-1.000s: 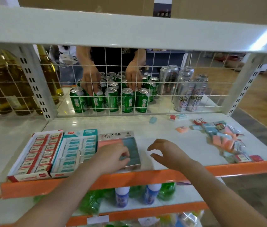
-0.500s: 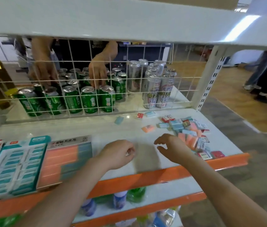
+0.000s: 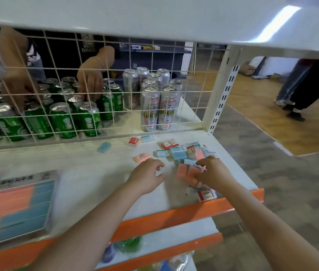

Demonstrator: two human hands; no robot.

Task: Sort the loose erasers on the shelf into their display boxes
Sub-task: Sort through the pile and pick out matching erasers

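1. Since a second ago, both hands are shifted from the display box (image 3: 15, 208) rightward.
2. Right hand (image 3: 214, 174) is now in the eraser pile (image 3: 186, 153), fingers curled on orange erasers (image 3: 184, 171).
3. Left hand (image 3: 146, 178) is loosely curled, empty; pickup is judged starting.

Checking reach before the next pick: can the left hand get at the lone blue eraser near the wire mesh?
Probably yes. The left hand hovers over bare shelf, and nothing lies between it and the blue eraser, which sits apart from the pile.
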